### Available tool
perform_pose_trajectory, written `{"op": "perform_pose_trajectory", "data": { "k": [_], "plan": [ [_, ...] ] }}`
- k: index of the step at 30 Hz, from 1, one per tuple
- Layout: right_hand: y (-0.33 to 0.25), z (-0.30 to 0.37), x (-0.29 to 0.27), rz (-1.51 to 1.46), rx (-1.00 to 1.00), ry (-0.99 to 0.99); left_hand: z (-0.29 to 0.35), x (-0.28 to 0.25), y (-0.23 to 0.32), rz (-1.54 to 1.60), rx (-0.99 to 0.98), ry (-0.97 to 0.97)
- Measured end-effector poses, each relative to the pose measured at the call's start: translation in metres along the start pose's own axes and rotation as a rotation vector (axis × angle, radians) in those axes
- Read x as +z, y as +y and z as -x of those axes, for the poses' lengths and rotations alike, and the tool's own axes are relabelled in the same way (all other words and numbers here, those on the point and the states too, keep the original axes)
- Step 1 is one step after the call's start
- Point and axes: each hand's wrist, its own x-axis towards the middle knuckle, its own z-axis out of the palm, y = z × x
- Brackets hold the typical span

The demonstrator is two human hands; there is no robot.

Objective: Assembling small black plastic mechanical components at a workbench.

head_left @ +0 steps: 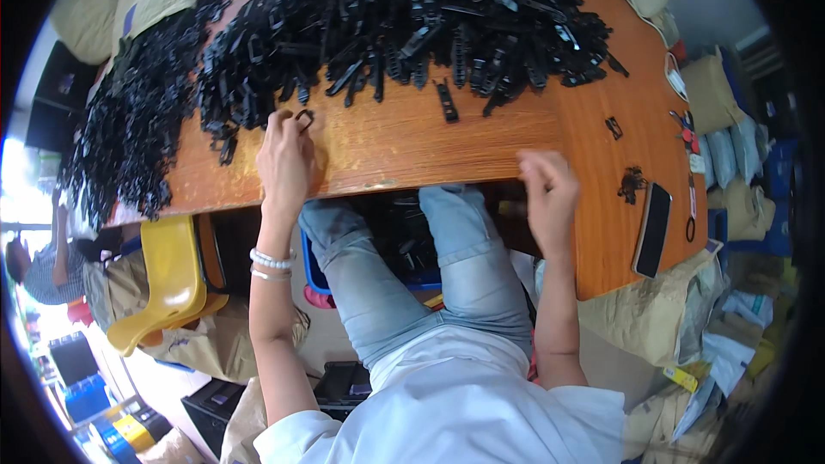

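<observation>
My left hand (288, 155) is at the front of the large black heap, its fingers closed round a small black plastic piece (304, 119) with a looped end. Above the table's near edge, my right hand (550, 185) is raised with its fingers curled together. Slight blur hides whether anything is pinched in it. A big heap of black plastic parts (412, 21), many long and clip-like, covers the back of the wooden table (387, 142). One loose black strip (446, 101) lies just in front of the heap, between my hands.
Another black pile (129, 129) spreads along the table's left. On the right lie a small black frame (613, 128), a black clump (632, 184), a phone (652, 230) and red-handled pliers (687, 131). A yellow chair (172, 266) stands left; a blue bin (311, 268) sits under the table.
</observation>
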Motion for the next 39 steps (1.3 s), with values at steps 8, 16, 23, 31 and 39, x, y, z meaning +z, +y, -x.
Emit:
{"op": "perform_pose_trajectory", "data": {
  "k": [8, 16, 23, 31, 39],
  "plan": [
    [0.071, -0.071, -0.075, 0.992, 0.145, 0.406, 0.019, -0.006, 0.068, 1.086, -0.515, -0.452],
    [0.015, -0.041, -0.034, -0.080, -0.033, 0.023, 0.034, 0.000, 0.100, 1.702, -0.624, -0.576],
    [-0.052, 0.000, 0.015, -0.246, -0.304, -0.257, 0.038, -0.005, 0.125, 1.482, -0.404, -0.412],
    [-0.047, 0.000, 0.011, -0.135, -0.472, -0.272, 0.035, -0.005, 0.126, 1.173, -0.217, -0.380],
    [-0.032, 0.009, 0.007, -0.325, -0.346, -0.219, 0.018, 0.021, 0.129, 1.957, -0.567, -0.663]
  ]
}}
